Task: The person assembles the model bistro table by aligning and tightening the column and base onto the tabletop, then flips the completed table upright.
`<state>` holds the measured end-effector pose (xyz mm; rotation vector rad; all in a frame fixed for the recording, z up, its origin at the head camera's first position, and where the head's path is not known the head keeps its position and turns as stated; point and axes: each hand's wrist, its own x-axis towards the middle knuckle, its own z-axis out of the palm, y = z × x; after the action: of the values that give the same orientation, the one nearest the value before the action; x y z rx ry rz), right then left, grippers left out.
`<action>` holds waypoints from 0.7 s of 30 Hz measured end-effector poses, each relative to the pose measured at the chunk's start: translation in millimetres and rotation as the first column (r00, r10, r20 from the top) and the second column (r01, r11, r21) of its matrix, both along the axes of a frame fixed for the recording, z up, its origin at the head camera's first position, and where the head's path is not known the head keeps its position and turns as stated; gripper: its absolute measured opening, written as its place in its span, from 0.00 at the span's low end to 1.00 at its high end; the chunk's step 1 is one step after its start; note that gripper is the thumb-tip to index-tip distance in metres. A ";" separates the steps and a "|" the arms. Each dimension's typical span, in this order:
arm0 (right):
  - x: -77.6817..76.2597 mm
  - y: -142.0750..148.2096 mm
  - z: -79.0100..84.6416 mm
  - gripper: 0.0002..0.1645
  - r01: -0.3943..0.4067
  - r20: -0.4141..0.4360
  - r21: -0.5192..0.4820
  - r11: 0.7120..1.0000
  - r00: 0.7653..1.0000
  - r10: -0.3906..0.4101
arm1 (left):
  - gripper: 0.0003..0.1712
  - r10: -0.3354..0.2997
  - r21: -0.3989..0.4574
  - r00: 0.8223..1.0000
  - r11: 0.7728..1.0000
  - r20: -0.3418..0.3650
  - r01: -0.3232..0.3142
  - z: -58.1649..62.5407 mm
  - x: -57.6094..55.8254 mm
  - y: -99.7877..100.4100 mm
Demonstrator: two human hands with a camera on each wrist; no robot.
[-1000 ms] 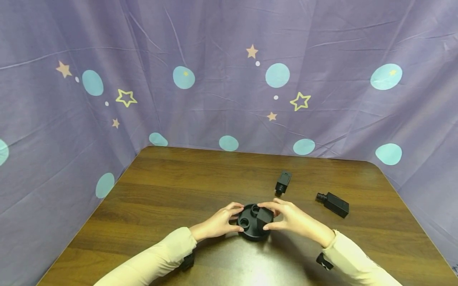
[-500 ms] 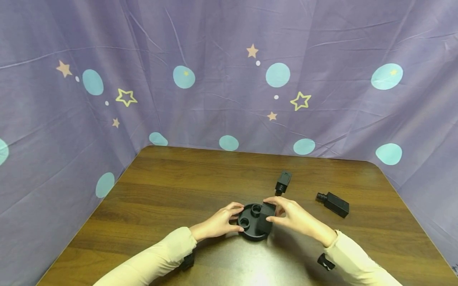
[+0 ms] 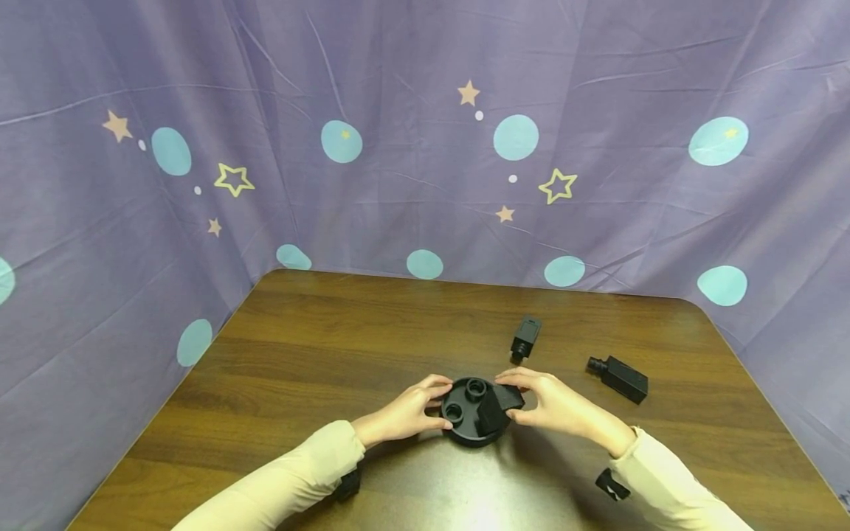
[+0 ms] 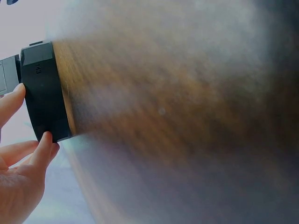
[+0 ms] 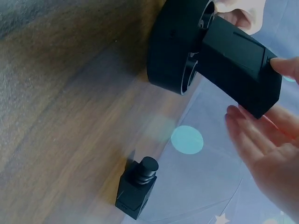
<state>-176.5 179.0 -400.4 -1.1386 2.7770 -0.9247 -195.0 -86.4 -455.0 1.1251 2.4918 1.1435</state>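
Toward the near side of the worktop, both cream-sleeved arms slant inward from the lower corners to a round black base resting sockets up. The left grip pinches its rim, thumb nearer, fingers on the far edge. Opposite, the right grip arches and pinches a black block, thumb and fingers at its outer end. The block leans over the base; its inner end is hidden. Past this grip lie two spare blocks, well apart.
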 end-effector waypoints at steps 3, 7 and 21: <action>0.6 -1.6 -0.4 0.24 -0.012 -0.028 -0.023 1.000 1.000 0.011 | 0.34 0.006 -0.005 1.000 1.000 0.014 -0.006 0.5 0.0 0.2; 1.8 -2.0 -1.8 0.23 -0.051 -0.046 -0.089 0.995 0.998 0.047 | 0.35 0.017 -0.015 0.999 1.000 0.033 -0.016 1.2 0.3 0.8; 5.1 0.5 6.2 0.30 -0.115 0.186 0.000 0.993 0.976 0.113 | 0.35 0.012 -0.034 1.000 0.999 0.012 -0.012 0.9 0.2 0.7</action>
<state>-171.4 179.6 -394.2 -1.1327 2.5382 -0.9502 -194.8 -85.7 -454.1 1.0925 2.5025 1.1034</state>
